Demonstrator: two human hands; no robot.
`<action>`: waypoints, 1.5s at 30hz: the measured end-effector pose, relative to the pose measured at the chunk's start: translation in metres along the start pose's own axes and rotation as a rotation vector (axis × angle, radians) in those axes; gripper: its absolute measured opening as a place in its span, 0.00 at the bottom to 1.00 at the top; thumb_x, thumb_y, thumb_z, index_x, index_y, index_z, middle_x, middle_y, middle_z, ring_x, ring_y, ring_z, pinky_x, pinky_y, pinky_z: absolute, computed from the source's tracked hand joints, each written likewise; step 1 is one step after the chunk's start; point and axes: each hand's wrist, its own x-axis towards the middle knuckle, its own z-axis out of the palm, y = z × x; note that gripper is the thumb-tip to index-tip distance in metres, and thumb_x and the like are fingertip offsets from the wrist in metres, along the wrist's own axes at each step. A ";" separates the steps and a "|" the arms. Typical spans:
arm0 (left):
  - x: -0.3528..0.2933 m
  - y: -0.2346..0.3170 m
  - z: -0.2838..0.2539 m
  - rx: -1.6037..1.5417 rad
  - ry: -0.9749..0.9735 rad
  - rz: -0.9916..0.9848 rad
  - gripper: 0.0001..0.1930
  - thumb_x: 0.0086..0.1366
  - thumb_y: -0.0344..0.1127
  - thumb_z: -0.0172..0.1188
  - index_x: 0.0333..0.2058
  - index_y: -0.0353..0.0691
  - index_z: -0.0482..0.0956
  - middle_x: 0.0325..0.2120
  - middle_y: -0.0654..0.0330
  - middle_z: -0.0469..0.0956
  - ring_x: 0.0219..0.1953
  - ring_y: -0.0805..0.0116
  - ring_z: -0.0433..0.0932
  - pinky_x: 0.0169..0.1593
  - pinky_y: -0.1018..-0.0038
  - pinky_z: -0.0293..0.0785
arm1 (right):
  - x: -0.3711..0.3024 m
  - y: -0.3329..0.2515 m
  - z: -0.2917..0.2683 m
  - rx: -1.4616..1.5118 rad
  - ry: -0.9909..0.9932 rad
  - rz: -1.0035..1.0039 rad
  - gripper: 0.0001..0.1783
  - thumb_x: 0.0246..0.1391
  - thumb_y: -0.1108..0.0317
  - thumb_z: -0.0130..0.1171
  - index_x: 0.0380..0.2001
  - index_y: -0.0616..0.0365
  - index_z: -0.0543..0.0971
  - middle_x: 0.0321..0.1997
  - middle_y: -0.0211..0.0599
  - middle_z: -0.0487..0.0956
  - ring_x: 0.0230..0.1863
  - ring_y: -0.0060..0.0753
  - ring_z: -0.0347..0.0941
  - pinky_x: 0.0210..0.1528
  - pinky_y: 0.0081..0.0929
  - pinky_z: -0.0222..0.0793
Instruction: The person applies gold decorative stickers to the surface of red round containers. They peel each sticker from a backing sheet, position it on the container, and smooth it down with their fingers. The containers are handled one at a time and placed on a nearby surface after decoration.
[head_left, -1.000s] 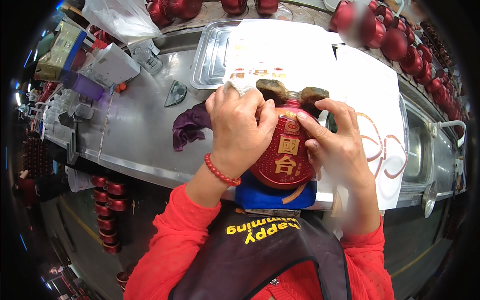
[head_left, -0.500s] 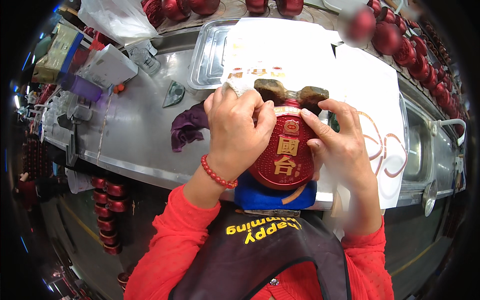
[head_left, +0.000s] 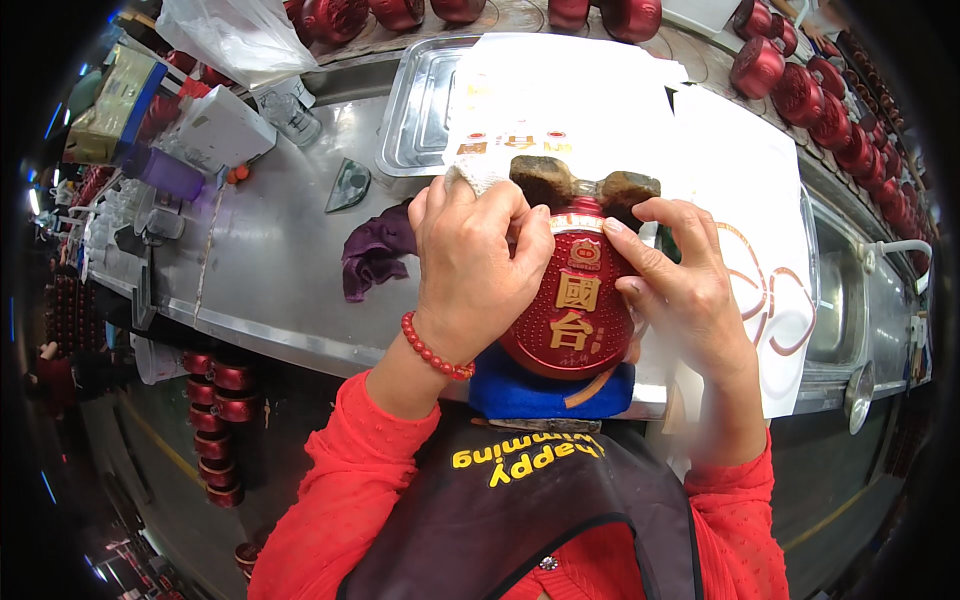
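Observation:
A red bottle [head_left: 540, 320] with raised gold characters lies tilted on a blue cloth pad [head_left: 500, 388], its neck between two worn dark blocks [head_left: 632, 187]. A narrow, light-coloured band [head_left: 577, 222] curves across its shoulder. My left hand [head_left: 475, 235] is closed, with a bunched white cloth [head_left: 478, 174] showing at its curled fingers; thumb and forefinger meet at the band's left end. My right hand [head_left: 685, 280] grips the bottle's right side, one fingertip pressing at the band's right end. Its lower fingers are partly hidden.
White sheets [head_left: 560, 85] with gold labels and curved strips [head_left: 790, 310] cover the right of the metal bench. A metal tray [head_left: 405, 125], purple cloth [head_left: 375, 255] and green-edged scraper-like piece [head_left: 348, 187] lie left. Red bottles [head_left: 800, 95] line the far side; a sink [head_left: 828, 300] is right.
The bottle has turned very slightly and the band on its shoulder now catches brighter light. My hands have barely moved. The red bottles along the far side have shifted along their row.

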 end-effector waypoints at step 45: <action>-0.001 -0.001 0.001 0.037 -0.022 0.008 0.10 0.59 0.35 0.66 0.23 0.42 0.75 0.24 0.55 0.72 0.36 0.52 0.72 0.49 0.55 0.64 | 0.012 -0.005 -0.001 0.014 -0.041 -0.020 0.27 0.46 0.71 0.72 0.53 0.55 0.83 0.52 0.42 0.76 0.55 0.49 0.72 0.55 0.43 0.72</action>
